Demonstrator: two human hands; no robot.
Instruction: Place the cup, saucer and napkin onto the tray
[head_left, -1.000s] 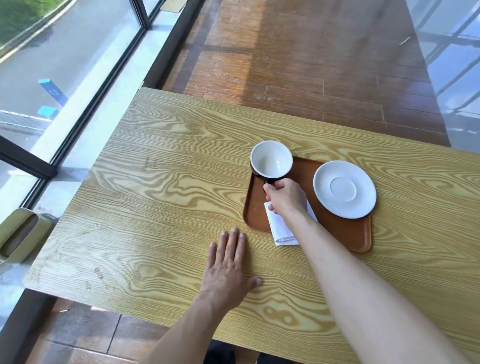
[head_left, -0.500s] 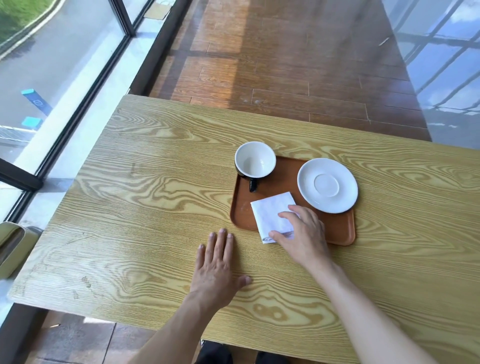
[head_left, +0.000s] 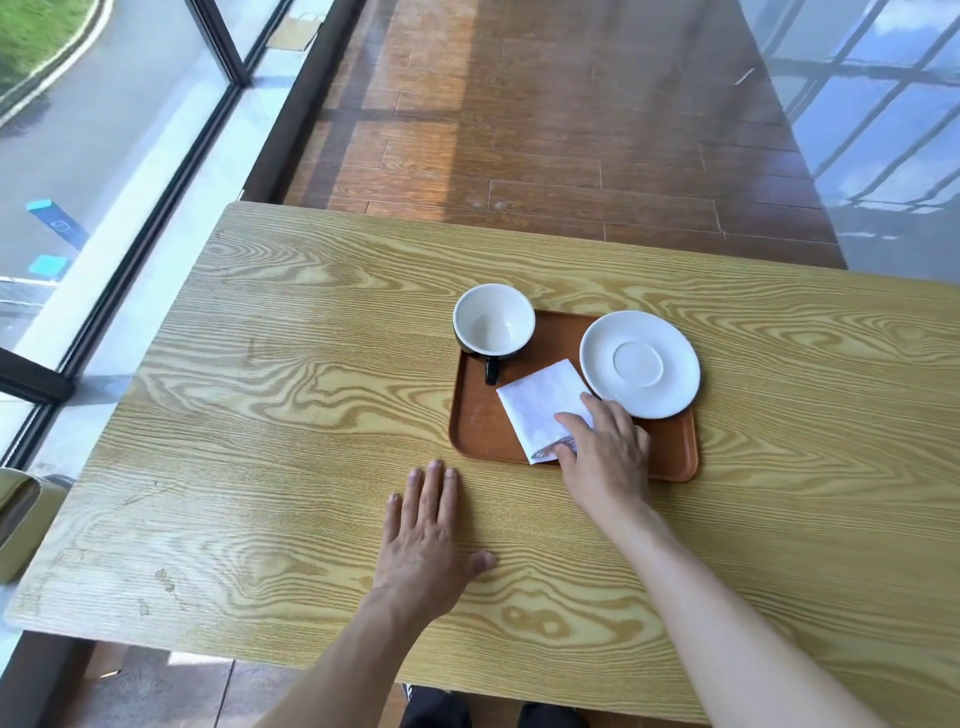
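Observation:
A brown tray (head_left: 480, 426) lies on the wooden table (head_left: 291, 415). A cup (head_left: 493, 326), white inside and black outside, stands on the tray's far left corner with its handle pointing toward me. A white saucer (head_left: 640, 364) rests on the far right of the tray, slightly over its edge. A folded white napkin (head_left: 540, 405) lies in the middle of the tray. My right hand (head_left: 605, 452) pinches the napkin's near right corner between thumb and fingers. My left hand (head_left: 431, 535) lies flat on the table, fingers spread, just in front of the tray.
A floor-to-ceiling window (head_left: 104, 156) runs along the table's left side. Brown wooden floor (head_left: 545, 130) lies beyond the far edge. A beige seat (head_left: 21, 519) shows at the near left corner.
My right hand let go of the cup's handle, drew back to the napkin and took hold of its near corner. The napkin has shifted a little further onto the tray. My left hand stayed put.

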